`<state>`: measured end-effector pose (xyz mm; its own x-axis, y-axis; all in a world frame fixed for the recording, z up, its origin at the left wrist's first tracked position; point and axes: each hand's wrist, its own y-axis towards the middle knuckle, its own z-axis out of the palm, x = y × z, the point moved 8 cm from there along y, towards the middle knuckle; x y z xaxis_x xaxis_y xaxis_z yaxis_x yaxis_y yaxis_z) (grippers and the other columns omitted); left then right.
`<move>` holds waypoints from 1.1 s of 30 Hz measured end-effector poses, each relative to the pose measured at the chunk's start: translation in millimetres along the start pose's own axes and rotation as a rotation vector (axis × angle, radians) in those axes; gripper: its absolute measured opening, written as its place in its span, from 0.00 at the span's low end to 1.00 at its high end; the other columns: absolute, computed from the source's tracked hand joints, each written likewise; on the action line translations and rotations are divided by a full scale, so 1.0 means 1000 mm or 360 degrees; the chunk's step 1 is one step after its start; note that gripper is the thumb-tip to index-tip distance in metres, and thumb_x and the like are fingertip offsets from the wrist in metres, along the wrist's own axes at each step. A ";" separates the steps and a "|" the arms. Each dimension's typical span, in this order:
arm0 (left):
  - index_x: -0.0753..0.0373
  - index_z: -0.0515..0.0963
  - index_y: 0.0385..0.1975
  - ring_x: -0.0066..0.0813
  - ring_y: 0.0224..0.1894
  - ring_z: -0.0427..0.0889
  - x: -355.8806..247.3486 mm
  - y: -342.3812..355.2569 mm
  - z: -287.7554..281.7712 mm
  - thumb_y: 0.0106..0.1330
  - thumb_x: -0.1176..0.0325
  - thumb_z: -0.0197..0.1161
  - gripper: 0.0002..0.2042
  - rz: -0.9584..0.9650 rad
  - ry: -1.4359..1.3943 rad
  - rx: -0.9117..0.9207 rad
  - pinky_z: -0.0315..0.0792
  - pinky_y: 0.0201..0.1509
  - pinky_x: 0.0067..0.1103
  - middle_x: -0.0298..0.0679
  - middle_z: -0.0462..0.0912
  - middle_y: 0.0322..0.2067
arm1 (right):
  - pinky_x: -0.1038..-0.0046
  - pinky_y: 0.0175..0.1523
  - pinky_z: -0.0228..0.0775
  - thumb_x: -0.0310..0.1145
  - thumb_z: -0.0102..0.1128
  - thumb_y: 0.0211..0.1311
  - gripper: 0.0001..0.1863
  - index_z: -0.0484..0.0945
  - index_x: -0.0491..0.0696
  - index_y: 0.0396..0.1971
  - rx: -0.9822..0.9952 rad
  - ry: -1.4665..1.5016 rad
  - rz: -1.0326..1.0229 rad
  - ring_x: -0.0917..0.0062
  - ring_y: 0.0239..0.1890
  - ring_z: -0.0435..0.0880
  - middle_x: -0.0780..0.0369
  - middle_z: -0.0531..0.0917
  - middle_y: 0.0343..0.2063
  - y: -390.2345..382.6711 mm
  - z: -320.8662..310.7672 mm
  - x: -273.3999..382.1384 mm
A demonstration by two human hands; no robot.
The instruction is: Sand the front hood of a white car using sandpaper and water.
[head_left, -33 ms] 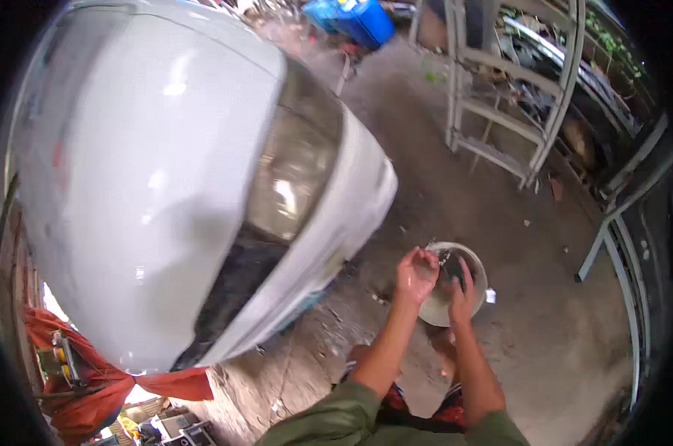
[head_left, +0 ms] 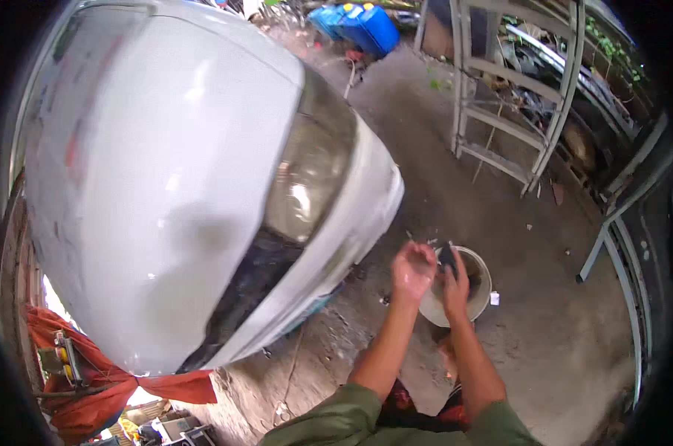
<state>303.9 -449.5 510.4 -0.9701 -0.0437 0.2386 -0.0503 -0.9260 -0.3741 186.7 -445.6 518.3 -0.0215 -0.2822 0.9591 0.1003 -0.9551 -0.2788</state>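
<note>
My two hands are together over a pale round bucket on the ground in front of my feet. My right hand grips a dark flat piece between thumb and fingers; its exact kind does not show. Close beside it on the left, my left hand is wet and cupped, its fingers curved and apart, with nothing visible in it. The bucket's inside is partly hidden by the hands. To the left stands a white car with its bonnet and cloudy headlight facing me.
A metal ladder-like frame stands at the far right, with piled scrap behind it. Blue containers sit at the back. Metal legs reach the floor at right. Red cloth hangs lower left. A small white piece is beside the bucket.
My right hand's fingers, spread before, have closed round the dark piece, which now stands higher at the bucket's rim. My left hand has loosened from its ring-like curl. The view has shifted slightly.
</note>
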 end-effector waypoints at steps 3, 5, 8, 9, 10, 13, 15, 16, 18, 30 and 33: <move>0.67 0.76 0.28 0.39 0.37 0.79 -0.070 -0.060 0.190 0.66 0.68 0.53 0.10 0.0250 0.0225 0.0193 0.77 0.45 0.32 0.46 0.80 0.30 | 0.68 0.69 0.55 0.26 0.53 0.63 0.28 0.64 0.41 0.65 0.0262 0.0234 -0.0267 0.67 0.66 0.66 0.54 0.69 0.64 0.017 0.163 0.123; 0.67 0.77 0.28 0.40 0.38 0.79 -0.102 -0.083 0.296 0.67 0.69 0.52 0.10 0.0331 0.0848 0.0348 0.77 0.46 0.30 0.47 0.80 0.31 | 0.65 0.68 0.58 0.29 0.54 0.65 0.28 0.62 0.40 0.64 -0.0065 0.0169 -0.1081 0.67 0.63 0.69 0.53 0.72 0.59 0.008 0.229 0.215; 0.70 0.78 0.31 0.42 0.39 0.81 -0.163 -0.123 0.410 0.69 0.62 0.53 0.15 0.0355 0.1655 0.0428 0.75 0.49 0.34 0.49 0.82 0.32 | 0.59 0.70 0.48 0.33 0.52 0.66 0.29 0.59 0.40 0.65 -0.0027 0.0277 -0.1284 0.63 0.67 0.61 0.51 0.66 0.63 -0.066 0.345 0.298; 0.70 0.78 0.32 0.41 0.39 0.81 -0.175 -0.132 0.438 0.70 0.63 0.52 0.15 0.0362 0.1929 0.0326 0.76 0.49 0.34 0.49 0.82 0.32 | 0.51 0.71 0.41 0.37 0.50 0.67 0.30 0.58 0.40 0.66 -0.0107 0.0051 -0.1310 0.58 0.70 0.54 0.49 0.61 0.66 -0.084 0.374 0.311; 0.71 0.78 0.32 0.41 0.39 0.81 -0.187 -0.148 0.471 0.71 0.63 0.51 0.15 0.0400 0.2220 0.0222 0.76 0.49 0.33 0.50 0.82 0.31 | 0.42 0.72 0.35 0.40 0.49 0.67 0.31 0.58 0.40 0.66 -0.0170 -0.0150 -0.1328 0.54 0.73 0.48 0.48 0.57 0.68 -0.097 0.398 0.325; 0.71 0.78 0.34 0.37 0.38 0.82 -0.221 -0.171 0.533 0.72 0.63 0.51 0.16 0.0497 0.2625 -0.0006 0.77 0.47 0.30 0.48 0.82 0.31 | 0.34 0.69 0.28 0.45 0.50 0.65 0.35 0.57 0.40 0.67 0.0037 -0.0844 -0.1207 0.52 0.74 0.40 0.48 0.49 0.71 -0.096 0.441 0.366; 0.72 0.78 0.37 0.32 0.36 0.83 -0.224 -0.166 0.570 0.73 0.63 0.50 0.16 0.0614 0.3297 -0.0026 0.79 0.45 0.27 0.46 0.84 0.34 | 0.41 0.71 0.36 0.45 0.52 0.64 0.34 0.61 0.43 0.65 -0.0374 -0.0884 -0.1400 0.60 0.73 0.51 0.53 0.59 0.69 -0.035 0.428 0.414; 0.71 0.79 0.39 0.27 0.33 0.84 -0.220 -0.165 0.592 0.73 0.64 0.52 0.14 0.0776 0.3437 0.0099 0.79 0.40 0.23 0.43 0.84 0.35 | 0.46 0.69 0.43 0.45 0.52 0.64 0.29 0.66 0.45 0.61 -0.0528 -0.1034 -0.1520 0.63 0.69 0.59 0.55 0.66 0.65 -0.005 0.413 0.447; 0.70 0.79 0.42 0.26 0.34 0.83 -0.207 -0.171 0.632 0.72 0.66 0.54 0.13 0.1033 0.3694 0.0316 0.78 0.42 0.21 0.42 0.84 0.35 | 0.47 0.64 0.52 0.45 0.52 0.63 0.26 0.69 0.46 0.56 -0.0699 -0.0798 -0.1518 0.62 0.65 0.65 0.55 0.72 0.59 0.042 0.399 0.485; 0.68 0.79 0.45 0.33 0.36 0.84 -0.258 -0.261 0.636 0.68 0.72 0.58 0.10 0.2532 0.4040 0.0971 0.76 0.42 0.24 0.46 0.84 0.35 | 0.51 0.66 0.56 0.41 0.47 0.67 0.22 0.70 0.46 0.56 -0.0415 -0.0959 -0.1796 0.60 0.64 0.67 0.52 0.71 0.59 0.073 0.433 0.523; 0.69 0.78 0.45 0.35 0.35 0.84 -0.296 -0.289 0.615 0.68 0.76 0.56 0.09 0.2815 0.4042 0.0987 0.76 0.40 0.27 0.46 0.84 0.34 | 0.52 0.70 0.51 0.43 0.52 0.64 0.28 0.65 0.47 0.62 -0.0122 -0.0984 -0.1908 0.59 0.67 0.63 0.53 0.69 0.62 -0.039 0.469 0.453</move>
<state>751.9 -399.6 1099.5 0.9347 -0.3319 -0.1275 -0.1162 -0.6242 0.7726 639.7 -493.6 986.6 0.3937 0.7895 0.4708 0.2802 -0.5909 0.7565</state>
